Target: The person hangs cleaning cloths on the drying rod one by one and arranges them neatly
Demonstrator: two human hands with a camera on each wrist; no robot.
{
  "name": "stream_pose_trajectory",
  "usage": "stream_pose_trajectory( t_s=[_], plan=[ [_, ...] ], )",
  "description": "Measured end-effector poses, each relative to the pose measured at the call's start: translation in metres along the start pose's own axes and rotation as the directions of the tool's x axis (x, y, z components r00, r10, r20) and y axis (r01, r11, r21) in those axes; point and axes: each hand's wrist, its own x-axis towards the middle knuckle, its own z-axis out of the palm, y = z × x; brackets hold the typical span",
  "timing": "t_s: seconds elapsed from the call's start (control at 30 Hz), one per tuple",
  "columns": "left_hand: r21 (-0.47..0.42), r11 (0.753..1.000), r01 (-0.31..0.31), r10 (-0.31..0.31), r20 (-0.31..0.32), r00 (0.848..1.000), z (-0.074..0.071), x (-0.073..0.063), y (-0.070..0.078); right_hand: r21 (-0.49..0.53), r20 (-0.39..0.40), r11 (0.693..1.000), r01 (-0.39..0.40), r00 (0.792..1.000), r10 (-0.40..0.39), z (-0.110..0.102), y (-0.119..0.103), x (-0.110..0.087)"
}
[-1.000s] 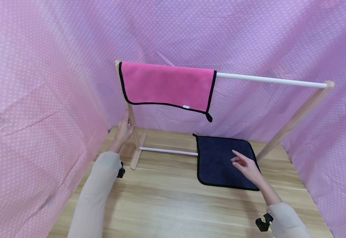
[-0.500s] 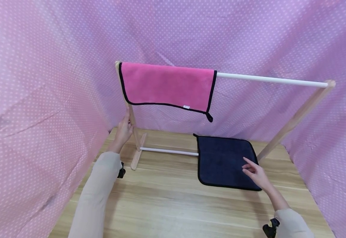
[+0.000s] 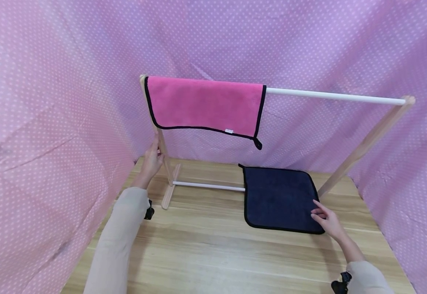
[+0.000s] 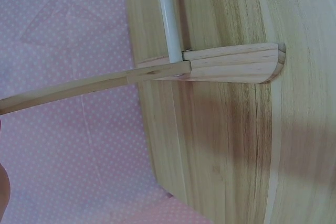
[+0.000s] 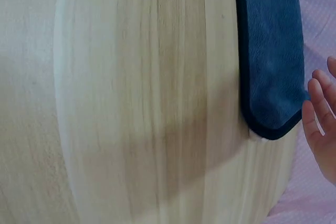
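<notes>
A wooden rack (image 3: 368,141) with white bars stands on the table. My left hand (image 3: 152,162) holds its left post (image 3: 166,161) below a pink towel (image 3: 206,105); part of this hold is hidden. The black-edged towel is folded over the left half of the top bar (image 3: 331,95), a loop hanging from its corner. On the tabletop at the right lies a dark blue towel (image 3: 279,198), spread flat across the low bar. Over its right edge hovers my right hand (image 3: 329,223), fingers loosely extended and holding nothing; in the right wrist view its fingers (image 5: 315,100) appear beside the towel's corner.
Pink dotted cloth (image 3: 52,122) walls in the wooden table (image 3: 213,261) at the back and both sides. The rack's left foot (image 3: 167,198) and low white bar (image 3: 207,186) rest close to the tabletop.
My right hand has drifted right and toward me, from over the dark blue towel to its right edge. My left hand stays at the post, and both towels lie as before.
</notes>
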Motion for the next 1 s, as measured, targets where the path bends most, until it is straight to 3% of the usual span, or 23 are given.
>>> stream_pose_trajectory(
  t_s=[0.37,0.63,1.0],
  plan=[
    [0.058,0.998,-0.012,0.012,0.006,1.0,-0.002,0.001,0.0,-0.194,-0.016,0.968,-0.157,0.987,0.157,-0.005,0.009,-0.003],
    [0.06,0.998,-0.008,0.008,0.007,1.0,-0.002,0.001,0.003,-0.156,0.013,0.967,-0.203,0.978,0.208,-0.001,0.018,0.0],
    [0.059,0.997,-0.054,0.056,-0.025,0.998,0.0,0.001,-0.001,-0.117,0.012,0.931,-0.346,0.937,0.35,0.002,0.025,0.006]
  ],
)
